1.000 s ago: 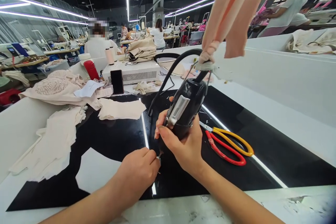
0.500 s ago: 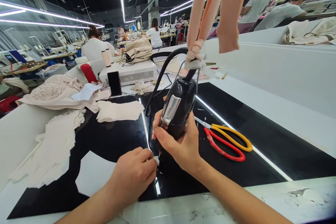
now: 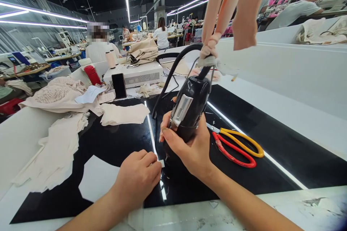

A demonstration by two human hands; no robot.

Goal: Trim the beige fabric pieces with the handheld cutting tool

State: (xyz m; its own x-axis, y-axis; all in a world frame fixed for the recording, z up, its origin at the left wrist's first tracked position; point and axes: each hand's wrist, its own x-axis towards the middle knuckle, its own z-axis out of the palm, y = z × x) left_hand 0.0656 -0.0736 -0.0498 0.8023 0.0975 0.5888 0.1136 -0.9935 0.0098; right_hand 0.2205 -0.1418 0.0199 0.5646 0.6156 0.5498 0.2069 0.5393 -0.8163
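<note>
My right hand (image 3: 193, 148) is wrapped round a black corded power tool (image 3: 191, 106), which tilts with its top to the right. Its lower end is hidden behind my fingers. Knotted pale pink fabric strips (image 3: 213, 41) run up from the tool's top. My left hand (image 3: 139, 178) rests low on the black work surface (image 3: 108, 144), fingers curled in a pinch. A small white piece (image 3: 162, 163) pokes out from its fingertips, just left of the tool's base. Scissors (image 3: 238, 148) with one red and one yellow handle lie to the right of my right hand.
Cream fabric pieces (image 3: 124, 114) and a larger stack (image 3: 54, 151) lie on the left. A phone (image 3: 118, 86) leans against a white vented box (image 3: 143, 73). The tool's black cable (image 3: 168, 79) loops behind it. Other people sit at machines beyond.
My right hand and the power tool have shifted slightly right, a little away from my left hand. More of the small white piece shows. My left hand has hardly moved.
</note>
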